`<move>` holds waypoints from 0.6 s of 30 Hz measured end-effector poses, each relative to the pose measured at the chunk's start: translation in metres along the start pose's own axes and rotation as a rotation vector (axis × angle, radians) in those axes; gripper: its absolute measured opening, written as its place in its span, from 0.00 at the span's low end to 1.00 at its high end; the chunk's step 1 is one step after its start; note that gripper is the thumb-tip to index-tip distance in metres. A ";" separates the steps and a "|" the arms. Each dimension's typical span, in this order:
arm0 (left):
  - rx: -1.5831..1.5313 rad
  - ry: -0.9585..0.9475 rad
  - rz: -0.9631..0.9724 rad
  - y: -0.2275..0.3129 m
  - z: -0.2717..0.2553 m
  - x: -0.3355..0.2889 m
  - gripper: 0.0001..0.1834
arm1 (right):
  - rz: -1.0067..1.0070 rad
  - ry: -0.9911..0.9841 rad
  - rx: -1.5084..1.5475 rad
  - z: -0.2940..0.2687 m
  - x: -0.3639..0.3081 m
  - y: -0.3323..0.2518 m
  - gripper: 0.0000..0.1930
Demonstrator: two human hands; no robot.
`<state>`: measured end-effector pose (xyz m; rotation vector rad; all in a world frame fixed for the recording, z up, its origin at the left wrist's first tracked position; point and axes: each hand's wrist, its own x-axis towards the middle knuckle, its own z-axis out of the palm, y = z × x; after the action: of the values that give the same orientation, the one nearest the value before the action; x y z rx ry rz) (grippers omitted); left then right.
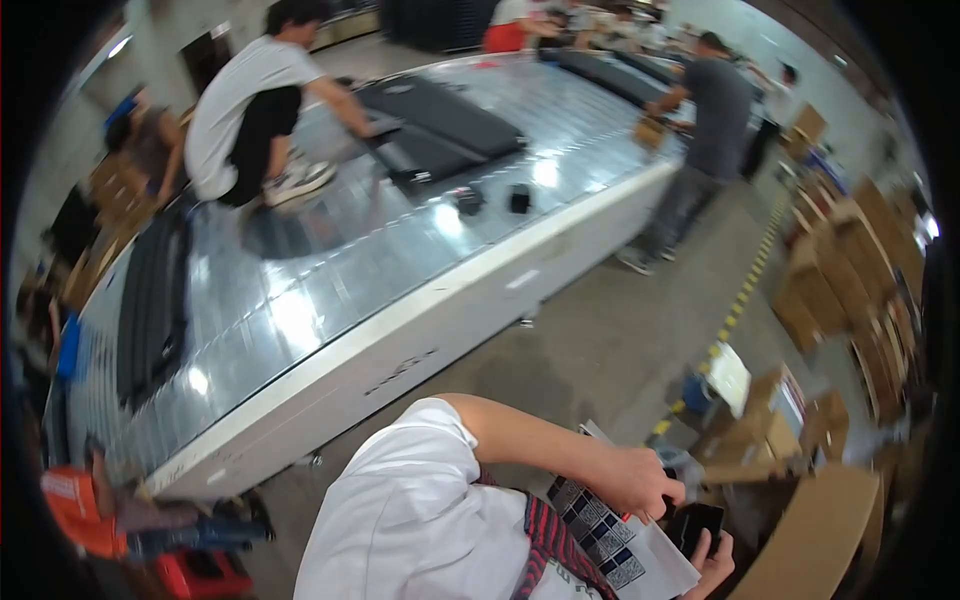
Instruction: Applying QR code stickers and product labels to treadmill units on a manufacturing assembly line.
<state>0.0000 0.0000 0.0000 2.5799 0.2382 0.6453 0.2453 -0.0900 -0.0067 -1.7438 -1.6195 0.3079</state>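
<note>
L. hand (640,485): fingers curled over label sheet (622,548), hold unclear. R. hand (712,574): fingers closed on black box (697,523). Carton (815,530) edge near, rt. of fingers; floor (520,370) upper l.

Floor (575,355): grey; yellow-and-black striped tape (745,290) along it, right side. Long conveyor (350,275), shiny metal top, white side panel (545,275), set diagonally. Upper left: pale wall (160,28), lit lamp (120,46). Bright glare patches on metal.
</note>
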 end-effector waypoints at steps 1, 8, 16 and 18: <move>0.008 -0.022 -0.050 -0.003 -0.011 -0.021 0.06 | -0.060 -0.102 -0.032 0.026 0.013 -0.024 0.06; 0.043 0.025 -0.390 0.003 -0.064 -0.152 0.05 | -0.478 -0.405 0.096 0.142 0.071 -0.146 0.07; 0.250 0.460 -0.907 0.048 -0.056 -0.262 0.06 | -1.143 -0.793 0.254 0.274 0.078 -0.266 0.08; 0.277 0.583 -1.042 0.078 -0.056 -0.297 0.07 | -1.294 -0.852 0.334 0.308 0.052 -0.310 0.08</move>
<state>-0.2824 -0.1267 -0.0378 1.9780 1.7850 0.9249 -0.1725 0.0472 -0.0110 -0.0275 -2.6950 0.6394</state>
